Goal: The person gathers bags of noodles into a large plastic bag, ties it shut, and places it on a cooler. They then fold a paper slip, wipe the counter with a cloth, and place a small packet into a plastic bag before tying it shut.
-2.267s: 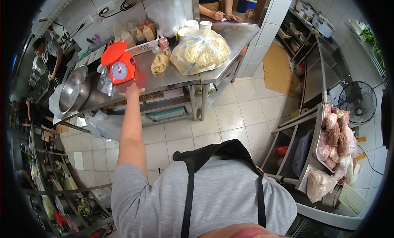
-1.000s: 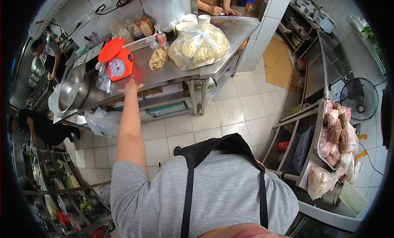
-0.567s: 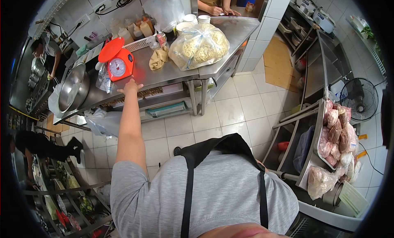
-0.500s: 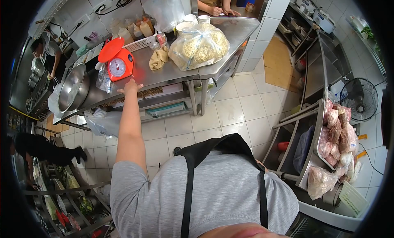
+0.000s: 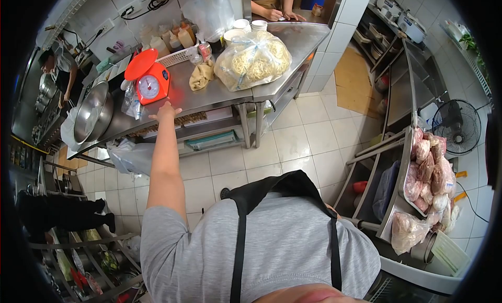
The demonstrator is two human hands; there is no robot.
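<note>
One arm of yours stretches forward, and your left hand (image 5: 166,112) ends it with the fingers spread wide, holding nothing, at the front edge of the steel counter (image 5: 183,96). You have the orange-red scale (image 5: 154,84) just beyond your fingertips, upright on the counter; whether your fingers touch the counter edge, I cannot tell. Your right hand is out of view, so I cannot tell its state. Left of the scale, you see a crumpled clear bag (image 5: 129,103) and a large metal bowl (image 5: 106,108), tilted. To its right lie a beige cloth (image 5: 201,78) and a big bag of noodles (image 5: 252,63). Behind these, sauce bottles (image 5: 185,37) stand near a white basket (image 5: 178,57). Across the counter, you face another person's hands (image 5: 273,14).
</note>
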